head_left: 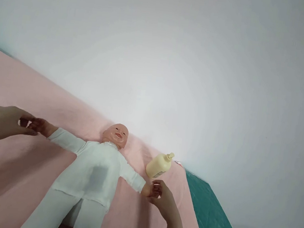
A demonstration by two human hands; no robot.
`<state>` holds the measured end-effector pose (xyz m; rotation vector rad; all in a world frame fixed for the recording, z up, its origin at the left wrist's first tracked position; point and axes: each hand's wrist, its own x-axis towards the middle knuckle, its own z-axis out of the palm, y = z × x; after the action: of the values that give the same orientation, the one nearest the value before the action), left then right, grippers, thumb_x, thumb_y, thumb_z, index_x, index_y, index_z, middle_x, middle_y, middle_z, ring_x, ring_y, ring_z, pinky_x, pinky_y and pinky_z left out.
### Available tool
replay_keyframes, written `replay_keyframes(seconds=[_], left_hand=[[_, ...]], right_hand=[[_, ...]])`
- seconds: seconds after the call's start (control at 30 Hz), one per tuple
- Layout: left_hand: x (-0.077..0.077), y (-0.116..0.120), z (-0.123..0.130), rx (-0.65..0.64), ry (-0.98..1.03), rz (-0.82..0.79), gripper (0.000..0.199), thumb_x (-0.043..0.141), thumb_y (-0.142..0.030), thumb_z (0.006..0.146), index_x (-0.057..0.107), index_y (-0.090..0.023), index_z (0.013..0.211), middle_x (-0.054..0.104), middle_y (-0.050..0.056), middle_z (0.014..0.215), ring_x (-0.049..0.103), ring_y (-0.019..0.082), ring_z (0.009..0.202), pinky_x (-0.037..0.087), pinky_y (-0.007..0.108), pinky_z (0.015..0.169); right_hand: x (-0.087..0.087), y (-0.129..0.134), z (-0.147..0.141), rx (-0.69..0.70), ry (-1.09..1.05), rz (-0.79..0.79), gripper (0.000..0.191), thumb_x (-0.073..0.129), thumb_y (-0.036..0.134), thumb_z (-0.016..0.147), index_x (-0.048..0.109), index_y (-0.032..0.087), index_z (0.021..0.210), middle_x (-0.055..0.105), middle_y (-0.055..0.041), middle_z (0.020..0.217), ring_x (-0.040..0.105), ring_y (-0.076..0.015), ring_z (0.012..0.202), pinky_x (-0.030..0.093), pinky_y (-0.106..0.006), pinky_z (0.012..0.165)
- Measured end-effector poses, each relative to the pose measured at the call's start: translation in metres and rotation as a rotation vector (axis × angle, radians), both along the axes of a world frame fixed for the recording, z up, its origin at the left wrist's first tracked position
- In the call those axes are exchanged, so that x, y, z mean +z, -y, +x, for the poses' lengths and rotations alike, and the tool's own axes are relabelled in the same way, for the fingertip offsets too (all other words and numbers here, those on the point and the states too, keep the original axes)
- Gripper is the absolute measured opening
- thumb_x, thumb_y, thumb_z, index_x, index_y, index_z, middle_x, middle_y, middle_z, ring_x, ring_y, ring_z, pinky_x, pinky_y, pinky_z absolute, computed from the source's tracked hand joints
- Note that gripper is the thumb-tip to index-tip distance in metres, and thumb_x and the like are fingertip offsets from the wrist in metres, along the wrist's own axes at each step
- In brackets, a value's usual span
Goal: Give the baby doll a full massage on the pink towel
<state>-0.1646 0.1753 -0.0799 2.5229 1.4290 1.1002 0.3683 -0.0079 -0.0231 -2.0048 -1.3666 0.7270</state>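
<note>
A baby doll [94, 171] in a white top and white trousers lies on its back on a pink sheet [126, 217], its arms spread wide. My left hand [16, 122] has its thumb and fingers around the doll's hand [42, 127] at the left. At the right, my right hand [163, 197] holds the doll's other hand [154, 190] between thumb and fingers. Just beyond that hand stands a pale yellow pump bottle [159, 165]. A grey patch marks the front of the doll's top.
Behind the sheet rises a plain pale wall [157, 63]. Green fabric [212, 212] shows past the sheet's right edge, with a small sliver at the far left. A small white and red item [178, 162] lies near the wall, behind the bottle.
</note>
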Motion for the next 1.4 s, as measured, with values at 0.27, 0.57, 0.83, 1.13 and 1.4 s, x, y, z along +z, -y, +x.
replay_keyframes(seconds=[0.27,0.57,0.83,1.13,1.4], left_hand=[[0.053,0.047,0.075,0.108,0.157,-0.145,0.05,0.051,-0.066,0.085,0.073,-0.025,0.103,0.062,-0.006,0.077,0.048,0.005,0.058,0.036,0.017,0.052],[0.038,0.077,0.146,-0.52,0.169,-0.187,0.019,0.062,-0.032,0.09,0.075,-0.03,0.103,0.066,0.001,0.09,0.059,0.015,0.084,0.048,0.023,0.075],[0.032,0.079,0.159,-0.605,-0.002,-0.121,0.02,0.061,-0.013,0.086,0.077,-0.026,0.085,0.066,0.001,0.083,0.056,0.013,0.075,0.046,0.022,0.07],[0.027,0.083,0.163,-0.61,0.043,-0.163,0.023,0.057,-0.01,0.088,0.075,-0.025,0.085,0.068,-0.001,0.089,0.058,0.013,0.077,0.045,0.022,0.07],[0.075,0.079,0.112,-0.321,0.096,-0.161,0.022,0.06,-0.038,0.089,0.073,-0.026,0.103,0.066,-0.004,0.077,0.057,0.012,0.068,0.041,0.019,0.063]], right_hand=[[0.042,-0.001,-0.047,0.109,-0.248,0.275,0.063,0.073,0.031,0.075,0.049,0.024,0.133,0.066,-0.0093,0.122,0.062,-0.0246,0.118,0.047,-0.044,0.103],[0.036,-0.019,-0.135,0.424,-0.2,0.289,0.066,0.085,0.022,0.066,0.059,0.027,0.126,0.071,-0.0042,0.115,0.061,-0.024,0.119,0.043,-0.043,0.107],[0.026,-0.02,-0.158,0.537,0.063,0.247,0.071,0.087,0.014,0.064,0.058,0.024,0.128,0.07,-0.0042,0.115,0.062,-0.0247,0.113,0.049,-0.041,0.098],[0.028,-0.019,-0.164,0.567,0.217,0.261,0.067,0.086,0.011,0.066,0.06,0.023,0.127,0.068,-0.0055,0.118,0.061,-0.0278,0.11,0.051,-0.044,0.095],[0.05,-0.007,-0.108,0.306,0.138,0.26,0.043,0.069,0.016,0.079,0.064,0.029,0.119,0.069,-0.0017,0.117,0.061,-0.0244,0.113,0.046,-0.043,0.101]])
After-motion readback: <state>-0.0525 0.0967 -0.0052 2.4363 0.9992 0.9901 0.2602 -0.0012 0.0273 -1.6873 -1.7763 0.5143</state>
